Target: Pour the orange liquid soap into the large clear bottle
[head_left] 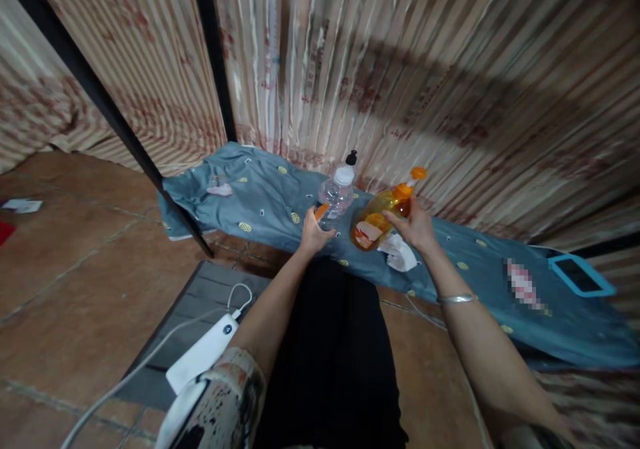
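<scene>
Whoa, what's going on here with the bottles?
Someone's right hand is holding a tilted yellow bottle near its orange top. Their left hand is at a clear bottle, with a small orange thing by the fingers; whether it grips the bottle, I can't tell. Both bottles are over a blue patterned cloth, beside something white and crumpled.

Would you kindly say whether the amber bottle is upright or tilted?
Tilted: the amber bottle slants in the right hand, its orange top leaning rightward.
</scene>
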`<action>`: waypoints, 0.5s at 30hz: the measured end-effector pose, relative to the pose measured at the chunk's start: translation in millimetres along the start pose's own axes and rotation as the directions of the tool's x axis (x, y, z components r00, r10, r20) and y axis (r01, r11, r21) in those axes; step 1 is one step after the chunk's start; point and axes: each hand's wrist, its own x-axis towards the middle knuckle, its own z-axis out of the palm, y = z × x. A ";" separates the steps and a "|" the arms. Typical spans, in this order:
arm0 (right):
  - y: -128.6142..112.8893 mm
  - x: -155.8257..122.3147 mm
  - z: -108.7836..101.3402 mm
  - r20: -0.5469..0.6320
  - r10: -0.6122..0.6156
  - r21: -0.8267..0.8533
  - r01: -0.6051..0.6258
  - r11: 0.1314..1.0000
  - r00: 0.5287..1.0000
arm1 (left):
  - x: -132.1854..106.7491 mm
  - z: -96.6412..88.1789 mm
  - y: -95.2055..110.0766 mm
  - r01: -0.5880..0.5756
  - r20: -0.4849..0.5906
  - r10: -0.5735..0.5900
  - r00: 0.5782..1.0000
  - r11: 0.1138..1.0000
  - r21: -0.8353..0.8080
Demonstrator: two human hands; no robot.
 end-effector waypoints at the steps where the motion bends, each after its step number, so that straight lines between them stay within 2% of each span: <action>1: -0.5 0.6 0.0 0.006 -0.004 0.002 0.004 1.000 1.000 | 0.4 0.1 0.3 0.005 0.004 -0.005 1.000 1.000 -0.003; 5: -1.0 2.5 0.8 0.007 0.017 -0.006 -0.017 1.000 1.000 | 4.6 1.5 -1.9 0.008 0.036 -0.007 0.999 1.000 -0.015; 15: -3.0 2.2 1.6 0.019 0.071 0.013 -0.071 0.997 0.997 | 17.8 7.7 -13.8 -0.077 0.009 0.076 0.997 0.997 0.027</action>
